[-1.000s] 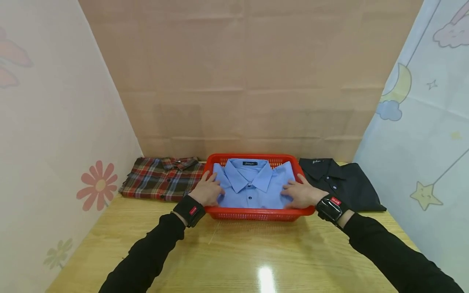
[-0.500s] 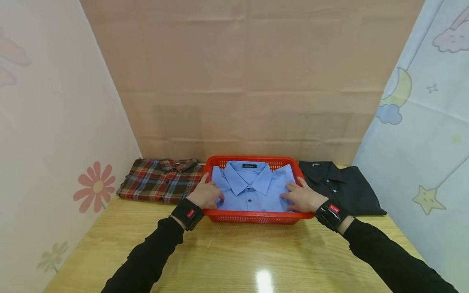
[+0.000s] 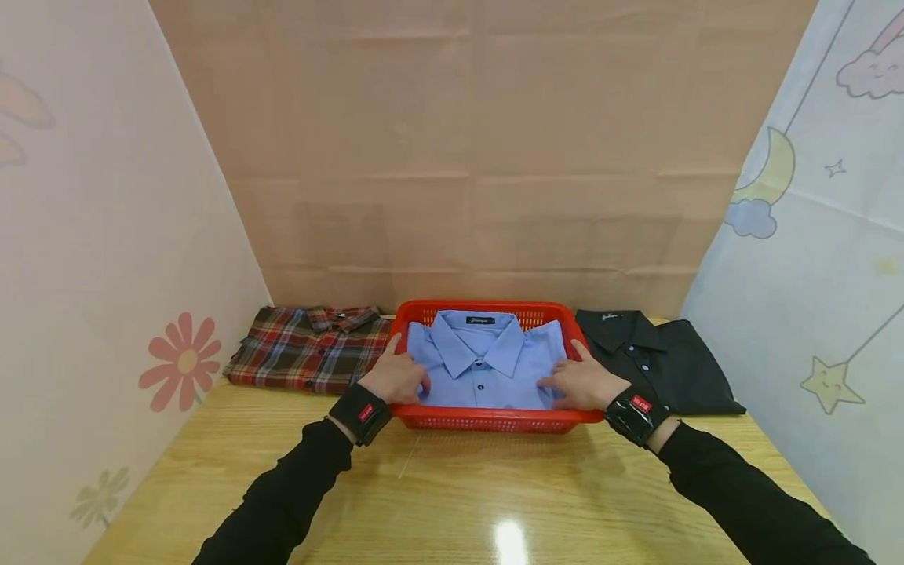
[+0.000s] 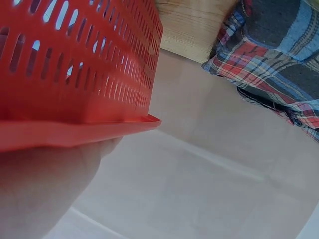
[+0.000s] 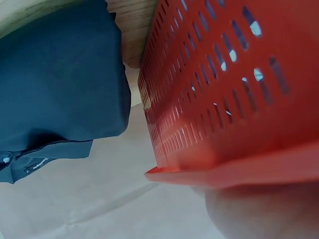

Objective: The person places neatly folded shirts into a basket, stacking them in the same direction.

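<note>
A folded light blue shirt (image 3: 480, 365) lies collar up inside a red plastic basket (image 3: 487, 419) on the table. My left hand (image 3: 398, 378) rests across the basket's left side, its fingertips down at the shirt's left edge. On the other side, my right hand (image 3: 583, 382) reaches over the rim with spread fingers touching the shirt's right edge. Some fingertips are hidden between cloth and basket wall. In the left wrist view, the basket's slotted outer wall (image 4: 94, 64) hides most of the hand. The right wrist view likewise shows mainly the wall (image 5: 224, 84).
A folded plaid shirt (image 3: 314, 349) lies left of the basket, close to it. A folded black shirt (image 3: 653, 361) lies to the right. Behind them rises a brown paper backdrop (image 3: 459, 157), with white decorated panels at both sides. The wooden table (image 3: 452, 494) extends in front.
My left fingers have drawn in and down along the shirt's left edge. My right fingers shift slightly on its right edge. The basket stays nearly in place.
</note>
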`<state>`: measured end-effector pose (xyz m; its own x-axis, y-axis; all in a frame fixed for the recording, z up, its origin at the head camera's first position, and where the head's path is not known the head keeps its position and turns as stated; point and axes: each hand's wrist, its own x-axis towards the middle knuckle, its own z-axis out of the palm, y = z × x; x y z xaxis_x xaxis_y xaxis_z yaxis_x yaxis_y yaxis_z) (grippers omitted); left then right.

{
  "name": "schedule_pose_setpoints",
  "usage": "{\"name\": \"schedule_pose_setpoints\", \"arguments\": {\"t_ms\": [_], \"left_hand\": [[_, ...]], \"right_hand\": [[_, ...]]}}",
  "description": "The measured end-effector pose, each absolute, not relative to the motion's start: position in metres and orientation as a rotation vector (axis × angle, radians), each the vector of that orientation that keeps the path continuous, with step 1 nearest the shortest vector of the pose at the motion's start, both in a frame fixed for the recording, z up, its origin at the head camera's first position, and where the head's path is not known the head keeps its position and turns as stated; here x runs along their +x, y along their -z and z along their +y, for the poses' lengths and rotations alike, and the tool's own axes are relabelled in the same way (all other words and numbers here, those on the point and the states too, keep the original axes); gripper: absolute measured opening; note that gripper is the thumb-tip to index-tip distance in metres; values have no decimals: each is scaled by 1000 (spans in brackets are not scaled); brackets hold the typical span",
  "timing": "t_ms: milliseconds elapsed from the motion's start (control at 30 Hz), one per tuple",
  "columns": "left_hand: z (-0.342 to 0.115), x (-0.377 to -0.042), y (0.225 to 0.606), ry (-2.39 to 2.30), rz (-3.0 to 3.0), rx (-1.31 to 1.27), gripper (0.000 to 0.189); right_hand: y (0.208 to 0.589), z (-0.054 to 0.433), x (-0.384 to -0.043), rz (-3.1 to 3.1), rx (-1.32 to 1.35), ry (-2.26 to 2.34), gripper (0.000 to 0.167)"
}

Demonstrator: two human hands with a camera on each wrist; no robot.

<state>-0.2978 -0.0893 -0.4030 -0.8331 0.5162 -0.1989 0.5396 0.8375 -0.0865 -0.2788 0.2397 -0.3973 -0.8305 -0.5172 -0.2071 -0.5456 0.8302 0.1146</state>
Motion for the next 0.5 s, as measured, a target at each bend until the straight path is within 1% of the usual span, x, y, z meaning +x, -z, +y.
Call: {"name": "schedule_pose_setpoints", "arguments": {"t_ms": [133,300,433,500], "left_hand": [[-90,-297,403,209,2856,834,16],[-91,-297,405,214,2877,854,14],[-91,-296,407,172,2914,873,19],[-92,-296,408,143,2942,892,23]], "right_hand": [[398,241,-279,2838,-879,-281,46],[398,242,-280,2851,-954,-316,35],[397,242,-280,2859,-928,-289,28],[397,243,-280,2858,-897,-240,30]]}}
